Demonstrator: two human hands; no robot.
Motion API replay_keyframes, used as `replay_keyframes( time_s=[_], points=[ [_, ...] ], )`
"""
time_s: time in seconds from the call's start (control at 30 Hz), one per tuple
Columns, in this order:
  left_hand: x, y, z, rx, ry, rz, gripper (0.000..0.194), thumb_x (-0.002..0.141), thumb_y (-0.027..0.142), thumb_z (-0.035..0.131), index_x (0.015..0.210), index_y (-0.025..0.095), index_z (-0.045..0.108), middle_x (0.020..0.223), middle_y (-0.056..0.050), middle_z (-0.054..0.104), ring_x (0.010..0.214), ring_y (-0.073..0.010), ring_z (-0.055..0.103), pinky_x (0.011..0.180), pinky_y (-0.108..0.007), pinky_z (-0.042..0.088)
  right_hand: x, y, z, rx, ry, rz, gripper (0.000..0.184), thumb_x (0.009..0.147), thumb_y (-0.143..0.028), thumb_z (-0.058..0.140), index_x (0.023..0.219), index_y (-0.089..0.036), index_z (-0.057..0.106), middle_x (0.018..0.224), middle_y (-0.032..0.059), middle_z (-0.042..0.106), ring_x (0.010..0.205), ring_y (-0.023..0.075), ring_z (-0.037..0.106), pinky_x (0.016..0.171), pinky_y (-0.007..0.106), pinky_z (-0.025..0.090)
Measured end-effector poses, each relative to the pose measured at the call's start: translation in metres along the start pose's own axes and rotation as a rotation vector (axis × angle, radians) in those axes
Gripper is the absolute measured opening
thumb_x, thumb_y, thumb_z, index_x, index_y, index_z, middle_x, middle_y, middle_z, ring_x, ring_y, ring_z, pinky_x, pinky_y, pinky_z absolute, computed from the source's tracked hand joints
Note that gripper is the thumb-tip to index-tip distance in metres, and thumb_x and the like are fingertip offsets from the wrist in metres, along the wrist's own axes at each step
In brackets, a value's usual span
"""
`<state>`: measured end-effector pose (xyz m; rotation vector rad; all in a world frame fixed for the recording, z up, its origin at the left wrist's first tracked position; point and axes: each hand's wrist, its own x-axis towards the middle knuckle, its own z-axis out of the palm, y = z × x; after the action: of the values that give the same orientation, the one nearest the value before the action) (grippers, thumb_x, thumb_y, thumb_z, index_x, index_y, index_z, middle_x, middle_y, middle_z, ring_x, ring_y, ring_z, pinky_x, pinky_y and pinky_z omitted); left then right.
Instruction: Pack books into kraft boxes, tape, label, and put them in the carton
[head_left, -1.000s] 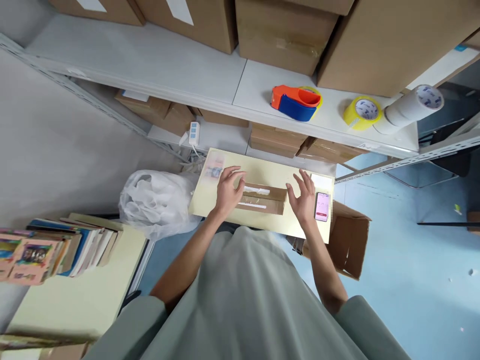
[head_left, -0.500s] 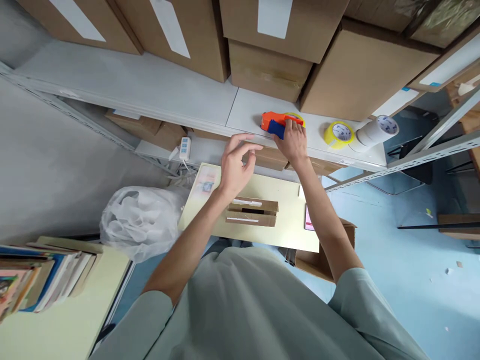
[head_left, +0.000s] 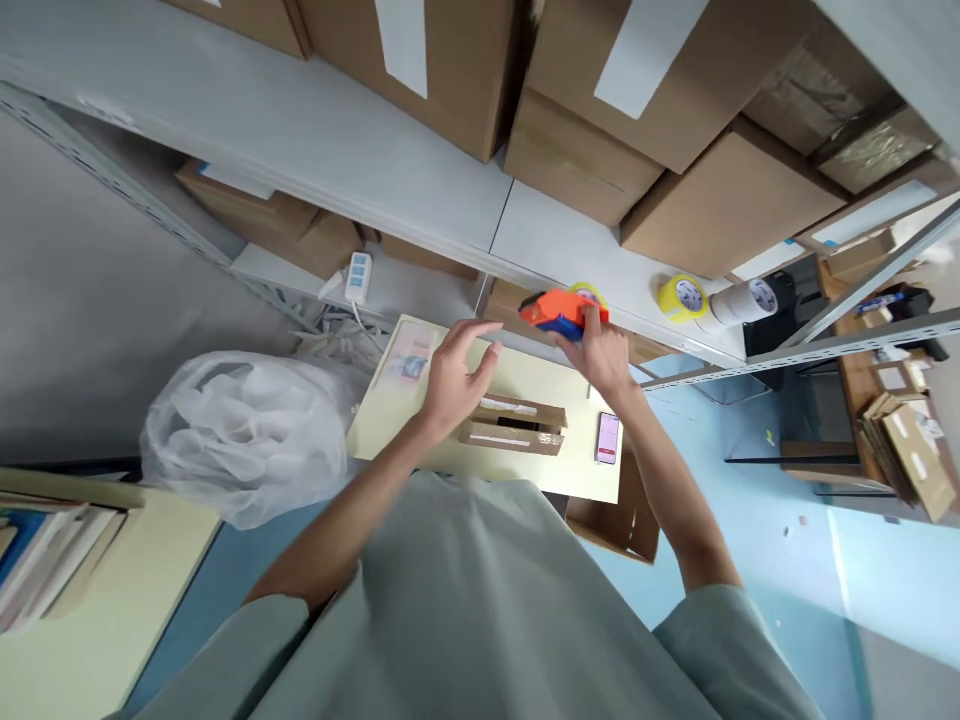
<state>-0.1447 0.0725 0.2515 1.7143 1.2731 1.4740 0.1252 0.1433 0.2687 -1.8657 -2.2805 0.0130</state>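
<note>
My right hand is closed around an orange and blue tape dispenser, holding it in the air just off the front edge of the white shelf. My left hand hovers open, fingers spread, over the left end of a small brown cardboard box. That box lies on a pale yellow table, its flaps showing white strips. A phone with a pink screen rests on the table to the right of the box.
A yellow tape roll and white rolls sit on the shelf, with large cardboard cartons behind. A white plastic bag is left of the table, an open carton below it, a power strip behind, books at far left.
My right hand went from the table up to the shelf, gripped the tape dispenser and has now pulled it off the shelf edge. My left hand rose, then came back down over the box.
</note>
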Motion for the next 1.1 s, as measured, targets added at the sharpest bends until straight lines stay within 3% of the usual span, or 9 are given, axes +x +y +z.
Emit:
replay_keyframes(
  time_s=[0.13, 0.3, 0.5, 0.7, 0.93, 1.1],
  points=[
    [-0.021, 0.002, -0.025, -0.093, -0.024, -0.084, 0.029, 0.112, 0.043, 0.059, 0.131, 0.025, 0.072, 0.13, -0.008, 0.075, 0.125, -0.0243, 0.072, 0.111, -0.042, 0.063, -0.067, -0.039, -0.017, 0.073, -0.015, -0.08, 0.079, 0.099, -0.09, 0.053, 0.138, -0.022, 0.058, 0.107, 0.0177, 0.081, 0.095, 0.0409, 0.081, 0.086, 0.052, 0.068],
    [-0.037, 0.007, -0.06, -0.169, -0.048, -0.109, 0.032, 0.111, 0.048, 0.061, 0.131, 0.027, 0.073, 0.13, -0.008, 0.075, 0.125, -0.0247, 0.072, 0.106, -0.041, 0.066, -0.102, -0.078, -0.028, 0.077, -0.038, -0.125, 0.07, 0.101, -0.085, 0.056, 0.135, -0.024, 0.062, 0.104, 0.0155, 0.081, 0.093, 0.0364, 0.081, 0.08, 0.048, 0.069],
    [-0.041, 0.002, -0.093, -0.254, -0.159, -0.026, 0.027, 0.107, 0.036, 0.069, 0.13, 0.026, 0.075, 0.125, -0.007, 0.08, 0.118, -0.0247, 0.076, 0.104, -0.042, 0.064, -0.117, -0.105, -0.035, -0.003, -0.022, -0.238, 0.059, 0.105, -0.075, 0.061, 0.133, -0.022, 0.06, 0.1, 0.0134, 0.082, 0.085, 0.0317, 0.08, 0.071, 0.042, 0.067],
    [-0.047, -0.015, -0.101, -0.364, -0.249, -0.004, 0.02, 0.105, 0.027, 0.07, 0.124, 0.026, 0.078, 0.116, -0.005, 0.085, 0.107, -0.0202, 0.079, 0.097, -0.034, 0.062, -0.128, -0.125, -0.043, -0.045, -0.036, -0.305, 0.056, 0.109, -0.07, 0.061, 0.133, -0.02, 0.057, 0.095, 0.0118, 0.081, 0.078, 0.0282, 0.08, 0.068, 0.038, 0.066],
    [-0.057, -0.025, -0.103, -0.417, -0.292, -0.171, 0.02, 0.105, 0.037, 0.07, 0.114, 0.023, 0.08, 0.104, -0.005, 0.084, 0.089, -0.0174, 0.075, 0.085, -0.03, 0.061, -0.133, -0.136, -0.048, -0.042, -0.196, -0.243, 0.067, 0.102, -0.079, 0.064, 0.134, -0.02, 0.058, 0.095, 0.0119, 0.081, 0.078, 0.0288, 0.078, 0.07, 0.04, 0.064],
    [-0.057, -0.029, -0.105, -0.499, -0.358, -0.296, 0.027, 0.102, 0.047, 0.072, 0.097, 0.021, 0.077, 0.096, -0.005, 0.08, 0.089, -0.0185, 0.073, 0.085, -0.031, 0.06, -0.123, -0.137, -0.049, -0.046, -0.349, -0.234, 0.077, 0.098, -0.083, 0.066, 0.141, -0.019, 0.059, 0.101, 0.0134, 0.083, 0.085, 0.0312, 0.08, 0.076, 0.041, 0.064]
  ],
)
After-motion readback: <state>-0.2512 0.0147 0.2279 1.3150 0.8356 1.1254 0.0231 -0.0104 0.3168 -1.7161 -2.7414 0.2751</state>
